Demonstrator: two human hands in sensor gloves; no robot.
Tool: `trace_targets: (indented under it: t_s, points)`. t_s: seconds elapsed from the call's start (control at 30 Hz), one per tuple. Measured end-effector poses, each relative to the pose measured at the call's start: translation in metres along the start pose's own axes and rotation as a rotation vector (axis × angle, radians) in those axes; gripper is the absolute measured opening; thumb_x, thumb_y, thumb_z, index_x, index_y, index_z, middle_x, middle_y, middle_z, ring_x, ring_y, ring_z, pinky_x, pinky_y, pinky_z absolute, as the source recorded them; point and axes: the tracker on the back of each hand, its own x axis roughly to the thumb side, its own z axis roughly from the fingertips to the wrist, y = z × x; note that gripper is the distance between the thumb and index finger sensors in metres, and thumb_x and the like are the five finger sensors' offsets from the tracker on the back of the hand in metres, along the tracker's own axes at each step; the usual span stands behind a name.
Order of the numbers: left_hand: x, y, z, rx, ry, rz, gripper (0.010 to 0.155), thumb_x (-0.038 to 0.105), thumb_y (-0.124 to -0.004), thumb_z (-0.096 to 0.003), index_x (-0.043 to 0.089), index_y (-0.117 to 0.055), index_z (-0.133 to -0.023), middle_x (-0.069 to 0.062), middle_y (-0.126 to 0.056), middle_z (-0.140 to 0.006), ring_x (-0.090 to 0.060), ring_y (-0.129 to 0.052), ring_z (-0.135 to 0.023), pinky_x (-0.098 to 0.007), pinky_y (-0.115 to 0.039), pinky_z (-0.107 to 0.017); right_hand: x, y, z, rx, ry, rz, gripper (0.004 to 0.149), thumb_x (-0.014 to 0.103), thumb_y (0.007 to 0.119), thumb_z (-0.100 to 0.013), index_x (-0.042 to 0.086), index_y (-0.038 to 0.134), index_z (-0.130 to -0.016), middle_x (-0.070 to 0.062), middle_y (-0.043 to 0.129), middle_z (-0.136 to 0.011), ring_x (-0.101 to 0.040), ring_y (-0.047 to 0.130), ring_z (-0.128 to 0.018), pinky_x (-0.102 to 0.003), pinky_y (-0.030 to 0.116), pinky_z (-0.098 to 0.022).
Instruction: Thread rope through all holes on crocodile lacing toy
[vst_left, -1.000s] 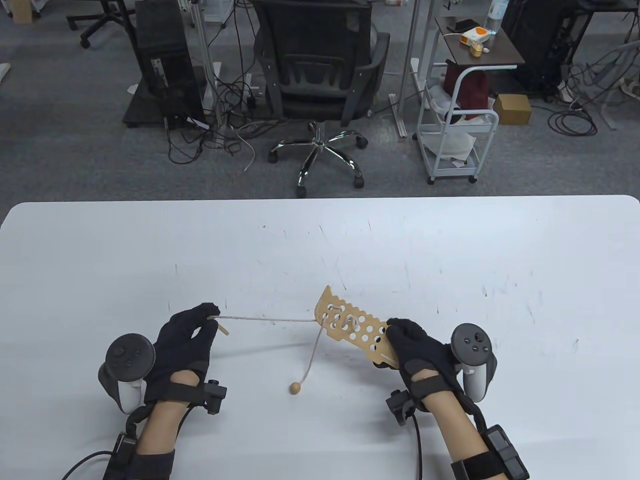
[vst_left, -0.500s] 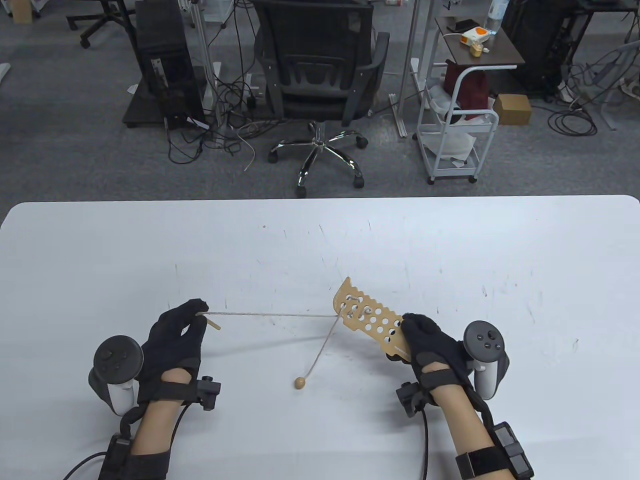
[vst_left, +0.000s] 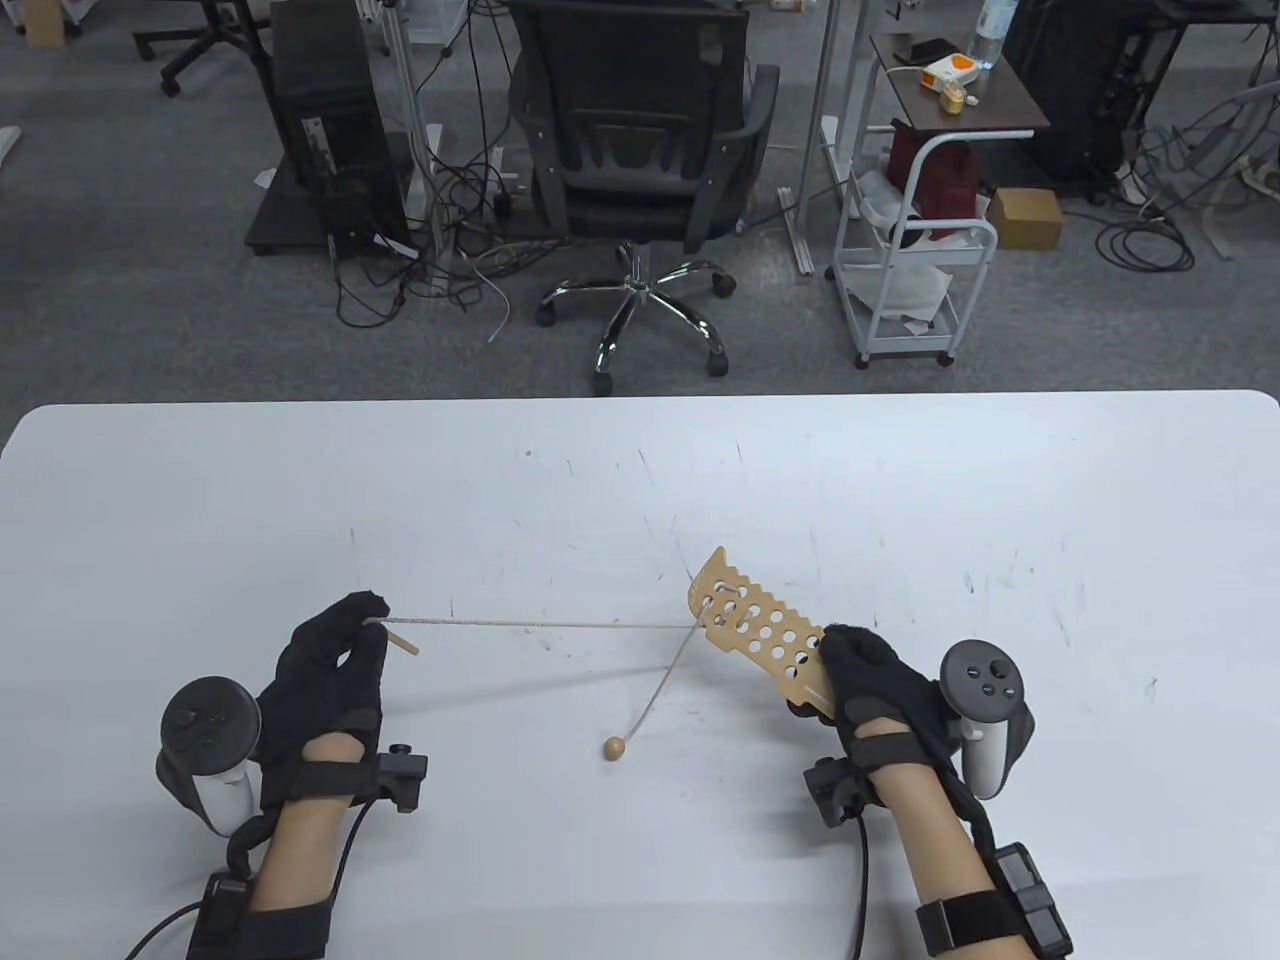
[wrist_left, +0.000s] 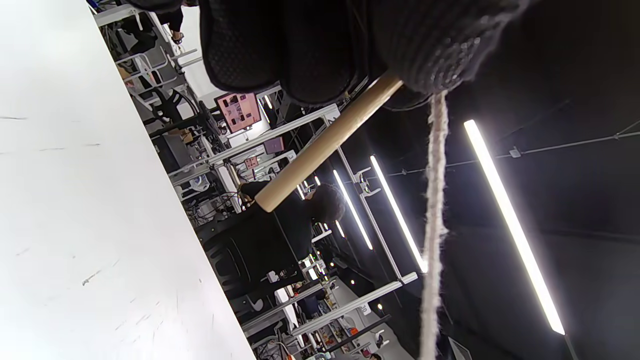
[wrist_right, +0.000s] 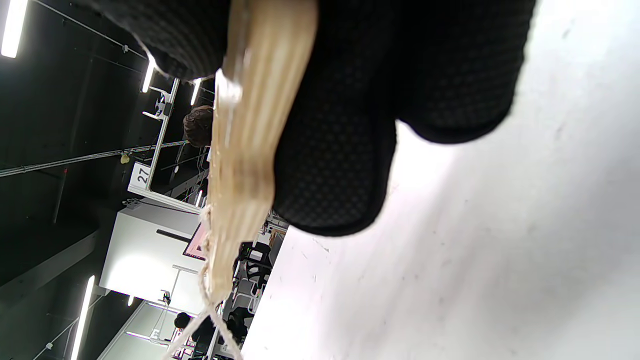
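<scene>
Nearest us, our two hands sit low on the white worktop (vst_left: 900, 480), one tracker strapped on the back of each.

Left hand (vst_left: 325, 670): fingers pinch the wooden needle (vst_left: 400, 638) where the rope (vst_left: 540, 626) joins it. The left wrist view confirms this, showing the dowel and the frayed cord both emerging from the closed fingertips. We hold it out to the left, and the cord runs in a straight line across to the board, so we judge this a pull to draw slack through a hole.

Right hand (vst_left: 875, 685): fingers curl round the near end of the crocodile lacing toy (vst_left: 760, 630), lifting its far end up off the worktop. The right wrist view shows the plywood edge clamped between thumb and fingers. We judge the grip is there to brace the board against the pull.

Between the hands: one wooden bead (vst_left: 614, 748) lies on the worktop at the rope's other end, its strand slanting up to the board's far tip.

Count: one board, one rope, one needle, one bead. Holes in two rows; we cannot count them exactly. Lacing shows only at the far tip, so most holes look unthreaded.

Beyond the worktop: one office chair (vst_left: 640, 130), one white trolley (vst_left: 915, 260).
</scene>
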Motion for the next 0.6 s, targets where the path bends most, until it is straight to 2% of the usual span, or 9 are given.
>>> trace_targets:
  t_s: [0.3, 0.6]
  points:
    - [0.0, -0.009, 0.0, -0.048, 0.001, 0.006, 0.047, 0.037, -0.076, -0.0438, 0.038, -0.079, -0.09, 0.0, -0.082, -0.093, -0.03, -0.079, -0.089, -0.059, -0.05, -0.076, 0.005, 0.008, 0.004, 0.029, -0.042, -0.014, 0.047, 0.038, 0.075, -0.048, 0.008, 0.074, -0.084, -0.006, 0.1, -0.06, -0.021, 0.113, -0.037, -0.039, 0.089, -0.033]
    - [0.003, -0.019, 0.002, -0.105, -0.019, 0.007, 0.05, 0.033, -0.078, -0.0435, 0.038, -0.077, -0.093, 0.001, -0.091, -0.084, -0.028, -0.089, -0.079, -0.059, -0.055, -0.074, 0.015, 0.023, 0.014, 0.101, -0.096, -0.032, 0.047, 0.038, 0.075, -0.048, 0.008, 0.074, -0.084, -0.006, 0.1, -0.06, -0.021, 0.113, -0.037, -0.039, 0.089, -0.033]
